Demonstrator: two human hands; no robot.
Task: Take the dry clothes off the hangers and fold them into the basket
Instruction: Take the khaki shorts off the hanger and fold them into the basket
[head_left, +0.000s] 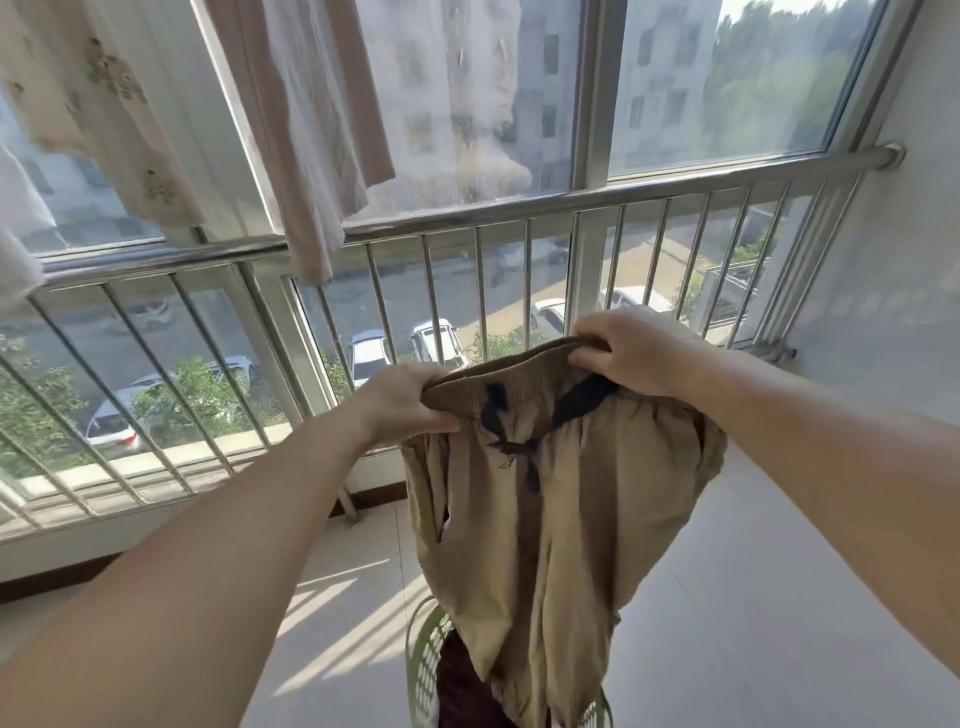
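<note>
Fingers of the left hand (402, 402) curled and pinched tight over the left end of the waistband, thumb on the near side pressing cloth against the knuckles. Fingers of the right hand (631, 348) bent over the right end of the same band, tips pressing the hem down, thumb hidden behind the fabric. Between both grips, khaki trousers (550, 499) held up by the waistband, stretched slightly slack, a black drawstring (524, 447) dangling down the front from the middle. Legs of the trousers hanging straight down toward 6 o'clock, lower ends dropping into a pale green perforated basket (423, 670) on the floor. Inside the basket, at 6 o'clock, a dark maroon garment (462, 680) already lying, partly covered by the trouser legs. Bare forearms reaching in from 7 and 4 o'clock. Beyond the hands, at 12 o'clock, a steel railing (467, 213) across a large window (467, 104). At 11 o'clock, a pinkish-white garment (306, 130) hanging in front of the glass; at 10 o'clock, a cream printed garment (104, 104) beside it; hangers out of sight above the frame. Light tiled floor (727, 597) at 5 o'clock, striped with sun and railing shadow near 7 o'clock.
</note>
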